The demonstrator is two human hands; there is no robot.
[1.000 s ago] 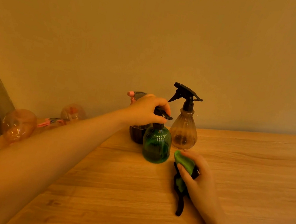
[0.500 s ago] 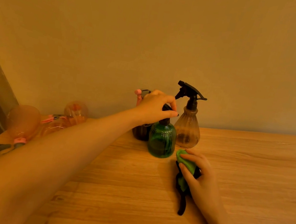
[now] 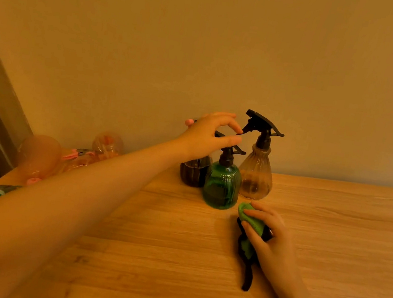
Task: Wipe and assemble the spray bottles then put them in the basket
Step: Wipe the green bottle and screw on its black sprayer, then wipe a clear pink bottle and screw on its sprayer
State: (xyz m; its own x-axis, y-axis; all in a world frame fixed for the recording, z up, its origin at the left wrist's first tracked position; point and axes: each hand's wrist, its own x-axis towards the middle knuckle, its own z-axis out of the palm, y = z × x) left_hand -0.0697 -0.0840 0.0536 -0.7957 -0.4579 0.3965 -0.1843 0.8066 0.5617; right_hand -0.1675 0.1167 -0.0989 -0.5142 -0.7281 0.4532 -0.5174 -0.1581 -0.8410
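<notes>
Our left hand hovers with fingers apart over the green bottle, likely releasing it, while our right hand clamps the cloth against the table, ready for wiping.

Left hand over the green bottle, fingers loosely spread above its black trigger head, thumb near the trigger; contact unclear. Green bottle upright on the wooden table, between a dark bottle behind-left and a clear ribbed bottle with black sprayer to its right, near the wall. Right hand presses a green cloth round a black sprayer head lying on the table. Orange bottles lie far left.
</notes>
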